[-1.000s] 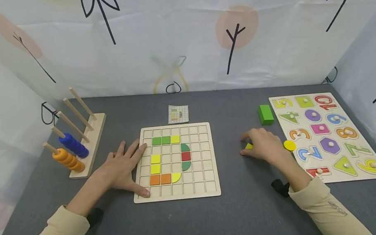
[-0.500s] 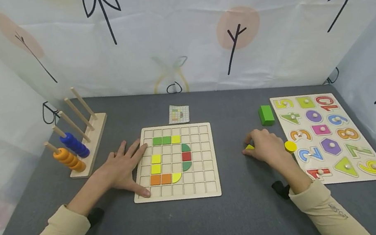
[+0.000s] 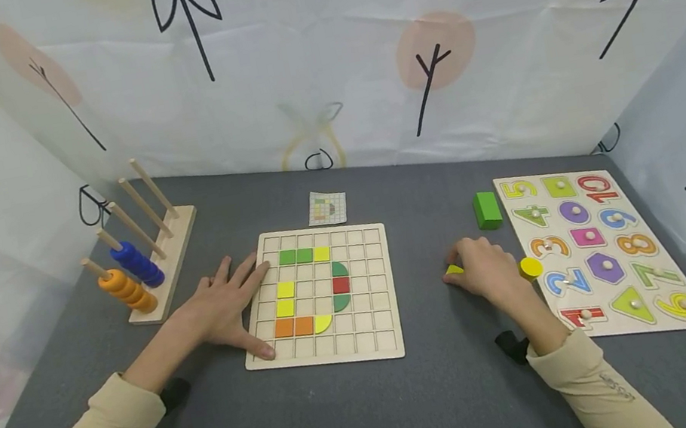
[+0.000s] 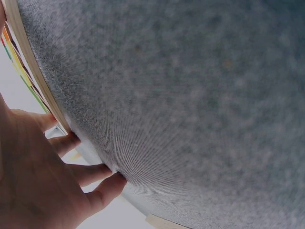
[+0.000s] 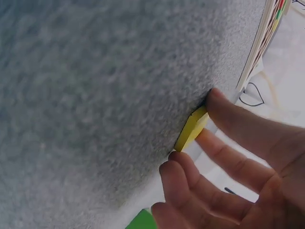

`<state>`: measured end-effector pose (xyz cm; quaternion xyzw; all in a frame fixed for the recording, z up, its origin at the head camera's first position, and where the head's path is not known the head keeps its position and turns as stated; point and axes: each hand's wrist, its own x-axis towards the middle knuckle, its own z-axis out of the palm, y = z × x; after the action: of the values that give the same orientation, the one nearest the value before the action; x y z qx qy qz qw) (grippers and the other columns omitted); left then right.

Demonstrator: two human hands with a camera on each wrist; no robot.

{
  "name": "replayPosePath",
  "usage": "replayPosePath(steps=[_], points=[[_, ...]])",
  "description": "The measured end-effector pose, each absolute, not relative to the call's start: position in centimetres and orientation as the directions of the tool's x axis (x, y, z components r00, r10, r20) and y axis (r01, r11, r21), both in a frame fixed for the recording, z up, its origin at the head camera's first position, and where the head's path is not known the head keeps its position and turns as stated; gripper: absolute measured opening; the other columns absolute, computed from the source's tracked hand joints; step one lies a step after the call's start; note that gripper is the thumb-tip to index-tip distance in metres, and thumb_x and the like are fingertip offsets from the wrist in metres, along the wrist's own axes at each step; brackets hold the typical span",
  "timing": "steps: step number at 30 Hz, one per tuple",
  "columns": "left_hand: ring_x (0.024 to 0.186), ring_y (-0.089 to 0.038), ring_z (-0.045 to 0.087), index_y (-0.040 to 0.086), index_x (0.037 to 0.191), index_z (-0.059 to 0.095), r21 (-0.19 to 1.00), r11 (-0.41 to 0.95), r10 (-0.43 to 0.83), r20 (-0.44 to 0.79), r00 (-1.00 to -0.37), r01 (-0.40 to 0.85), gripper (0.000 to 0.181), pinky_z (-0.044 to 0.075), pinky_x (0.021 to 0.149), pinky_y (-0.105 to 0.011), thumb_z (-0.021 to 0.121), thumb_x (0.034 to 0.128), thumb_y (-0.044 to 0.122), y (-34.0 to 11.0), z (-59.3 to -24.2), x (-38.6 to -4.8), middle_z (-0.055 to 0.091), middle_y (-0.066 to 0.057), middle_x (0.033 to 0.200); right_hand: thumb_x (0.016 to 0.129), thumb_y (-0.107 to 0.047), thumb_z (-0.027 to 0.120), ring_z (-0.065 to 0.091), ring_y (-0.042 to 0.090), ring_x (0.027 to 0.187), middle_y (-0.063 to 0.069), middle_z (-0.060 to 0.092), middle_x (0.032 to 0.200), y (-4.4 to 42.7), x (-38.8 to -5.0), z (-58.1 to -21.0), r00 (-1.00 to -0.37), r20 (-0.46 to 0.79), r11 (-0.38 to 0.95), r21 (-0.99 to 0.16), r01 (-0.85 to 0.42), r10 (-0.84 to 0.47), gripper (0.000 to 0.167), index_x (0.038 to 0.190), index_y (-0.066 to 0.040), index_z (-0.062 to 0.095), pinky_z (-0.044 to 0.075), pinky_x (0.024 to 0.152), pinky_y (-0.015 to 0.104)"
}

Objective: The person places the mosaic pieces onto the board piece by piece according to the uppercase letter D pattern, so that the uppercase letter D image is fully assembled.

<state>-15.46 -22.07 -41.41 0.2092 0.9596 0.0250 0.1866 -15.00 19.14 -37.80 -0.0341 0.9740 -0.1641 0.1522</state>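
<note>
A pale wooden grid board (image 3: 378,332) lies on the grey table, holding several flat green, yellow, red and orange pieces, some square and some rounded. My left hand (image 3: 222,310) rests at its left side with fingers spread, thumb and a fingertip on the board's edge. In the left wrist view the fingers (image 4: 62,143) extend along that edge. To the right of the board, my right hand (image 3: 485,267) pinches a flat yellow piece (image 5: 190,129) between thumb and fingers, low at the table surface. Its full shape is partly hidden by the fingers.
Behind the board lies a small pattern card (image 3: 327,207). At left stands a peg stand (image 3: 184,230) with orange and blue rings. A green block (image 3: 487,210) and yellow round pieces (image 3: 530,267) sit beside a number puzzle board (image 3: 594,293) at right.
Almost nothing differs. My right hand has shifted very slightly to the right with the yellow piece in its fingers; my left hand keeps its place on the board.
</note>
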Motion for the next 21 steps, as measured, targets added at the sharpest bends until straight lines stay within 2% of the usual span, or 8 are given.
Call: replayPosePath(steps=[10, 18, 21], points=[[0.150, -0.063, 0.015, 0.009, 0.164, 0.017, 0.125, 0.911, 0.411, -0.347, -0.843, 0.392, 0.147, 0.031, 0.108, -0.077, 0.076, 0.0551, 0.088, -22.0, -41.3, -15.4, 0.014, -0.023, 0.171, 0.091, -0.018, 0.076, 0.070, 0.028, 0.083, 0.022, 0.073, 0.117, 17.6, -15.2, -38.6, -0.962, -0.174, 0.919, -0.371, -0.133, -0.209, 0.031, 0.115, 0.000, 0.075, 0.056, 0.067, 0.044], [0.150, -0.063, 0.015, 0.009, 0.164, 0.017, 0.125, 0.912, 0.410, -0.346, -0.844, 0.392, 0.147, 0.031, 0.109, -0.077, 0.076, 0.0551, 0.088, -22.0, -41.2, -15.3, 0.015, -0.023, 0.171, 0.089, -0.014, 0.072, 0.069, 0.035, 0.098, 0.023, 0.070, 0.123, 16.5, -15.2, -39.0, -0.961, -0.150, 0.910, -0.380, -0.162, -0.234, 0.028, 0.114, -0.001, 0.075, 0.057, 0.073, 0.049], [0.150, -0.064, 0.016, 0.009, 0.164, 0.018, 0.125, 0.911, 0.411, -0.345, -0.844, 0.393, 0.147, 0.031, 0.108, -0.077, 0.076, 0.0552, 0.088, -22.0, -41.2, -15.4, 0.015, -0.023, 0.170, 0.088, -0.014, 0.072, 0.068, 0.035, 0.099, 0.022, 0.070, 0.123, 16.0, -15.3, -39.2, -0.961, -0.139, 0.910, -0.377, -0.170, -0.237, 0.028, 0.112, -0.002, 0.076, 0.057, 0.072, 0.049]])
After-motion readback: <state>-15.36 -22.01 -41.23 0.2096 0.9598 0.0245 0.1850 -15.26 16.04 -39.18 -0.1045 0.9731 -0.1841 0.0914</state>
